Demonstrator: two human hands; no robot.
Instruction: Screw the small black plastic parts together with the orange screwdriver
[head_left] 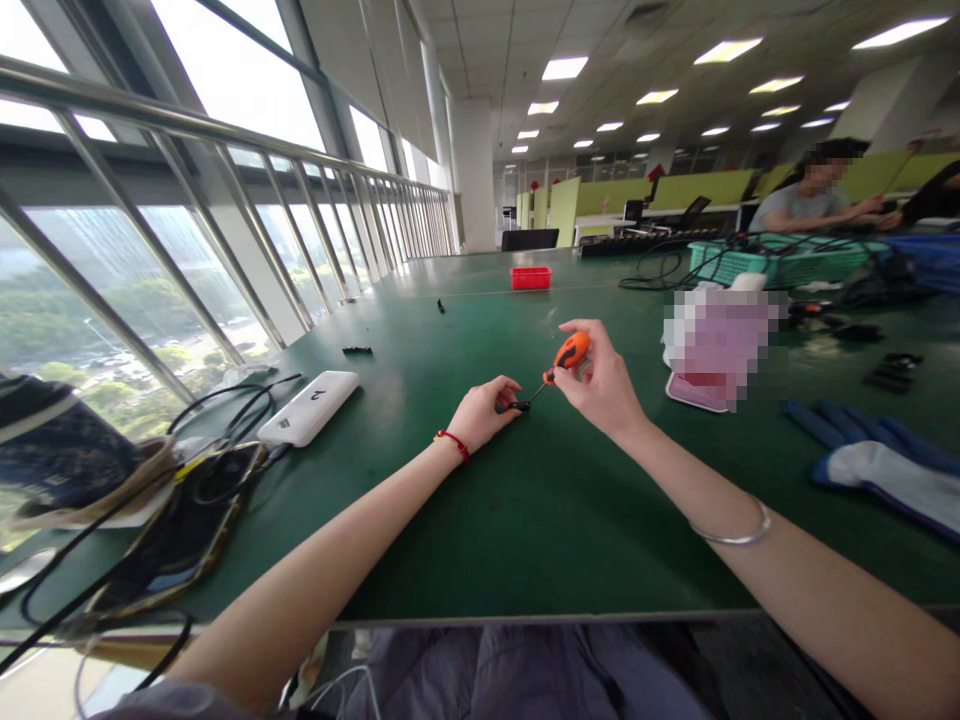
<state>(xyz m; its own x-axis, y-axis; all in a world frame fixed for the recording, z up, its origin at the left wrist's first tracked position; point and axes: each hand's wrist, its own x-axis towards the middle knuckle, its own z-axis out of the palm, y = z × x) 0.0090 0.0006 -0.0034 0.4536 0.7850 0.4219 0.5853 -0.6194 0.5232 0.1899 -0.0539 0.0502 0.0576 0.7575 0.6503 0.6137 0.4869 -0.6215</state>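
My right hand (pixel 604 385) is closed around the orange and black handle of a screwdriver (pixel 570 354). The thin shaft slants down to the left, and its tip meets a small black part (pixel 519 406) at the green tabletop (pixel 585 540). Thumb and fingers of my left hand (pixel 486 412) pinch that black part from the left; the fingers cover some of it, and its exact kind is too small to make out.
A white power bank (pixel 311 408), cables and a dark phone (pixel 180 530) lie at left. Beyond stands a red basket (pixel 530 278). On the right are blue-white gloves (pixel 892 470), a blurred pink item (pixel 720 350) and a green basket (pixel 780 262). A person (pixel 817 190) sits behind.
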